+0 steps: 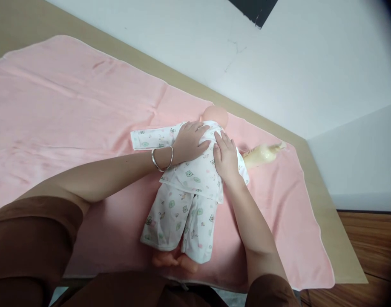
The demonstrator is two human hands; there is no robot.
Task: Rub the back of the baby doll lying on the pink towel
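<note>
head view: only 1 cam, looking down at the desk, frame tilted
doll [195, 179]: center of frame, lying on the pink blanket, head toward upper right, feet toward bottom center. White printed top + pants w/ little green animal prints. Bare feet stick out of the pant legs at the bottom
left hand [191, 141]: center, just above the doll's middle. Palm down, fingers spread flat on the doll's upper back/shoulder, pressing the shirt, not gripping anything afaict. Silver bracelet [162, 159] on the wrist
right hand [226, 157]: just right of the left one, nearly touching it. Also flat & open, fingers together pointing up toward the doll's head, lying on the shirt
sleeve [150, 138]: left of center, one shirt sleeve stretched out flat on the blanket, looks empty
doll arm [262, 153]: right of center, bare arm sticking out toward the right edge of the blanket, kinda blurry
pink blanket [70, 106]: covers most of the desk, upper left to lower right
desk [323, 192]: tan top, bare strip showing along the right side by the wall
wood floor [371, 256]: lower right corner
</note>
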